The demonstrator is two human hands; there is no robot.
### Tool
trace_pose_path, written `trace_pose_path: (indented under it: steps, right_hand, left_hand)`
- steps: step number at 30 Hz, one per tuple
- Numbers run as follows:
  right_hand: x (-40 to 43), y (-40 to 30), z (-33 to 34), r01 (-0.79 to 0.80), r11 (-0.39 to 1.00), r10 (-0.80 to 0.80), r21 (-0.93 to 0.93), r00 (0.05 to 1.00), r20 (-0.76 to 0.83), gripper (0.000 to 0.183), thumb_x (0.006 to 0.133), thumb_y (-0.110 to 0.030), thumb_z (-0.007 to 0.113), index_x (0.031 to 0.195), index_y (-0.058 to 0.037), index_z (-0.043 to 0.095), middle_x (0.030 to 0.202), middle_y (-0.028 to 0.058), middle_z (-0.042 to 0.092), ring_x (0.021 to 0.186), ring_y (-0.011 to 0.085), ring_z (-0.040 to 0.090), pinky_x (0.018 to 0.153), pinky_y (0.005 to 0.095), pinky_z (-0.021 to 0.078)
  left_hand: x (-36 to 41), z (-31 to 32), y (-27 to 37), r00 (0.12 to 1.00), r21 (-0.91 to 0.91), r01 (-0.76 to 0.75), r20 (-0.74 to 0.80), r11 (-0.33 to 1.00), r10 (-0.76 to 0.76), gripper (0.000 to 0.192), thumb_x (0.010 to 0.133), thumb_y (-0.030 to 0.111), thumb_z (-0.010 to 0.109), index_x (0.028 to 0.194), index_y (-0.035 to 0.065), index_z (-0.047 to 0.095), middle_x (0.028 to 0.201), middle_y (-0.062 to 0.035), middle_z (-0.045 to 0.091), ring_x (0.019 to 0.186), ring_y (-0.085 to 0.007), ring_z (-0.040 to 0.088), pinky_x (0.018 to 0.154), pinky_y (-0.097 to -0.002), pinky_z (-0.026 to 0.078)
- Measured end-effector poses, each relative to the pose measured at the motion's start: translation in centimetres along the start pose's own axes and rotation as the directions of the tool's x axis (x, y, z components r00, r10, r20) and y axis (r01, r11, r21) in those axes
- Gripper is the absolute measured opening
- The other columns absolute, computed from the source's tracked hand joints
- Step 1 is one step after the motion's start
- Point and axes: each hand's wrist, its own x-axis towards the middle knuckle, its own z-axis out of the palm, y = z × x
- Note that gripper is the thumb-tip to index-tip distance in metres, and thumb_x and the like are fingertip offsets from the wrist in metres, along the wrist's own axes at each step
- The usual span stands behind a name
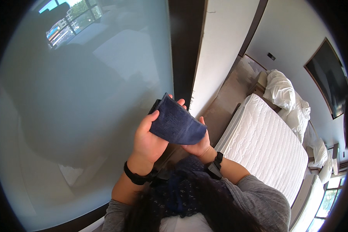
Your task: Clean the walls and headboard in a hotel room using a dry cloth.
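A folded dark blue cloth lies across both hands in front of a large frosted glass panel. My left hand grips its left end, with the thumb on top and fingertips showing past the far edge. At the cloth's right end, my right hand supports it from below and behind; much of its palm and fingers is hidden by the fabric. Both wrists wear black bands.
Beside the glass run a dark frame and a white wall edge. To the right stands a bare white quilted mattress, with plastic-wrapped bundles beyond it. A flat dark screen hangs on the far wall.
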Motion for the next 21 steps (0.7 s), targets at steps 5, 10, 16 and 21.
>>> trace_pose_path:
  steps: [5,10,16,21]
  right_hand:
    - [-1.3,-1.1,-1.9,0.042,0.992,-0.042,0.115,0.999,0.001,0.086,0.090,-0.074,0.030,0.143,-0.0076,0.041,0.145,0.0117,0.045,0.132,0.0288,0.044,0.110,0.0453,0.0333]
    - [-3.1,-2.2,0.0,0.004,0.998,-0.007,0.071,0.999,0.042,0.092,0.088,-0.076,0.030,0.142,-0.0033,0.041,0.146,0.0140,0.045,0.132,0.0308,0.044,0.110,0.0471,0.0333]
    - [-4.5,-4.6,2.0,0.044,0.998,-0.042,-0.050,0.999,0.033,0.096,0.086,-0.079,0.031,0.141,-0.0006,0.043,0.143,0.0150,0.047,0.132,0.0308,0.045,0.111,0.0471,0.0324]
    - [-4.4,-3.9,5.7,0.083,0.984,-0.094,-0.156,0.994,-0.062,0.097,0.086,-0.080,0.030,0.142,-0.0012,0.041,0.148,0.0146,0.043,0.136,0.0292,0.040,0.114,0.0459,0.0272]
  left_hand:
    - [2.5,-0.4,-0.5,0.987,-0.039,0.142,-0.067,0.989,-0.144,0.052,0.096,0.025,0.041,0.140,-0.0016,0.038,0.144,-0.0245,0.041,0.134,-0.0359,0.040,0.112,-0.0500,0.031]
    - [2.6,1.2,-0.6,0.993,0.064,0.106,-0.061,0.992,-0.102,0.049,0.096,0.024,0.044,0.138,-0.0005,0.041,0.141,-0.0218,0.046,0.131,-0.0320,0.044,0.111,-0.0469,0.033]
    - [3.5,0.7,0.3,0.994,0.089,0.070,-0.090,0.994,-0.062,0.049,0.096,0.026,0.047,0.137,0.0005,0.043,0.140,-0.0185,0.048,0.131,-0.0273,0.044,0.111,-0.0441,0.032]
    - [4.8,-0.5,-2.1,0.979,0.474,-0.193,0.037,0.859,0.199,0.049,0.100,0.022,0.042,0.141,-0.0034,0.038,0.145,-0.0205,0.042,0.135,-0.0286,0.041,0.113,-0.0414,0.030]
